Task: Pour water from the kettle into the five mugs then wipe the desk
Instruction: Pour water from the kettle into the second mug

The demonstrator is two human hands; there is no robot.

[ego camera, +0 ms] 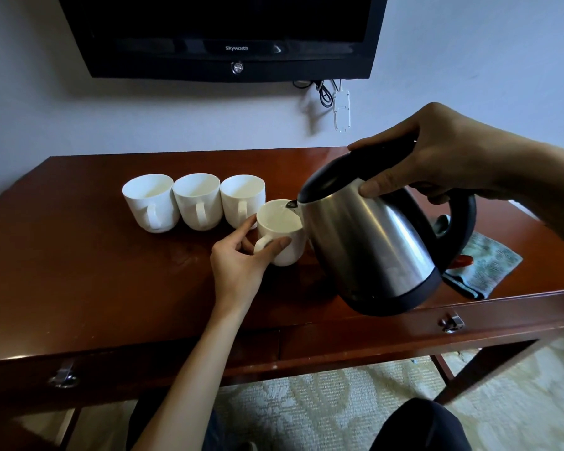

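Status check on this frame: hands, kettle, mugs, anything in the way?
Right hand tilting kettle, spout over fourth mug. Left hand steadying that mug. Three mugs lined up behind. Only four visible. Cloth behind kettle, pour path unobstructed.

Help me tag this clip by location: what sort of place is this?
Probably a hotel room: a wall-mounted television hangs over a wooden desk with drawers, which holds matching white mugs and an electric kettle, above patterned carpet.

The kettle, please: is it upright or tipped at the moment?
Tipped: the right hand tilts the kettle, with its spout over the mug that the left hand steadies.
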